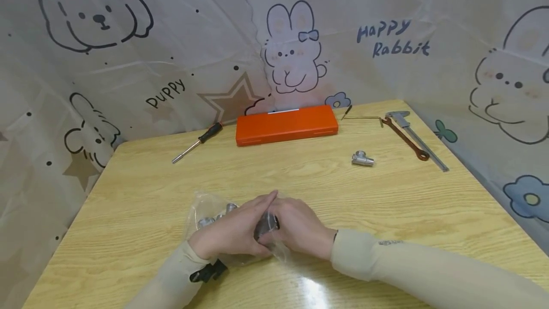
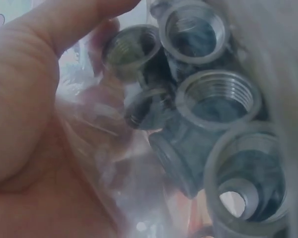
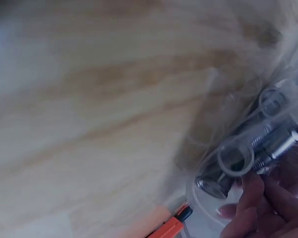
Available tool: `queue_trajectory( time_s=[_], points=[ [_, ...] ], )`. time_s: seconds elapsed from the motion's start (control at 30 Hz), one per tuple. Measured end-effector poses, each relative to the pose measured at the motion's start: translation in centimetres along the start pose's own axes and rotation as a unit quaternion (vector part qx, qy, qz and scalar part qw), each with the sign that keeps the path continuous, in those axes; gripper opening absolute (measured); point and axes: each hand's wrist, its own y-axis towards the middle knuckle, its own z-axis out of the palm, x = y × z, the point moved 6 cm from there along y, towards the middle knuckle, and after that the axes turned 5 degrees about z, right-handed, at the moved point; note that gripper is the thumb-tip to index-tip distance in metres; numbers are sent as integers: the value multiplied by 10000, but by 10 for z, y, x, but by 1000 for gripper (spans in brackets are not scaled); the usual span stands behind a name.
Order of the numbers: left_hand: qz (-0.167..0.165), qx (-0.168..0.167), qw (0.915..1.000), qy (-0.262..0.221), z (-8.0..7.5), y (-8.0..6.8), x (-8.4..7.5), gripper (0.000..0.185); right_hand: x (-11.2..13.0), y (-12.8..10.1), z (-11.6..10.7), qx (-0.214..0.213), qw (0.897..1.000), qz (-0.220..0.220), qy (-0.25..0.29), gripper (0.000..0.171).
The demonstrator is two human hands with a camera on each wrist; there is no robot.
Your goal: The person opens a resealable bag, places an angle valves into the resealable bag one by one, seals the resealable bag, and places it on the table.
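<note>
At lower centre of the frame, the left hand (image 1: 231, 235) and right hand (image 1: 298, 232) both grip a clear bag of threaded pipe fittings (image 1: 214, 216) on the counter (image 1: 386, 204).

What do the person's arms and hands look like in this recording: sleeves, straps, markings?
Both arms wear long, snug beige sleeves that end at the wrists. The right sleeve has small dark lettering near the cuff. A black strap clip sits at the left wrist. The left hand and right hand are bare.
</note>
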Motion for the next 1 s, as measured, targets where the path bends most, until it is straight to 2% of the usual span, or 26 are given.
queue_trajectory(
  time_s=[0.13,0.27,0.37,0.43,0.6,0.7,0.83,1.0],
  points=[
    [-5,66,10000,25,1,0,-1,121,-5,-3,-8,58,10000,10,60,53],
    [-127,98,9997,181,2,0,-1,121,-18,-12,-31,8,9999,21,-124,45],
    [-226,145,9992,292,2,0,0,120,-39,-19,-56,-217,9977,266,-578,42],
    [-260,187,9990,327,2,-1,0,119,-59,-23,-77,-376,9935,641,-863,39],
    [-307,244,9984,397,2,-2,0,119,-125,-31,-126,-593,9737,1843,-1205,40],
    [-313,246,9984,393,2,-3,-1,118,-165,-37,-142,-520,9592,2518,-1173,48],
    [-293,257,9986,357,3,-3,-2,118,-204,-46,-145,-210,9400,3233,-1067,62],
    [-258,247,9987,362,3,-2,-1,118,-222,-45,-138,77,9209,3699,-1228,69]
  ],
)
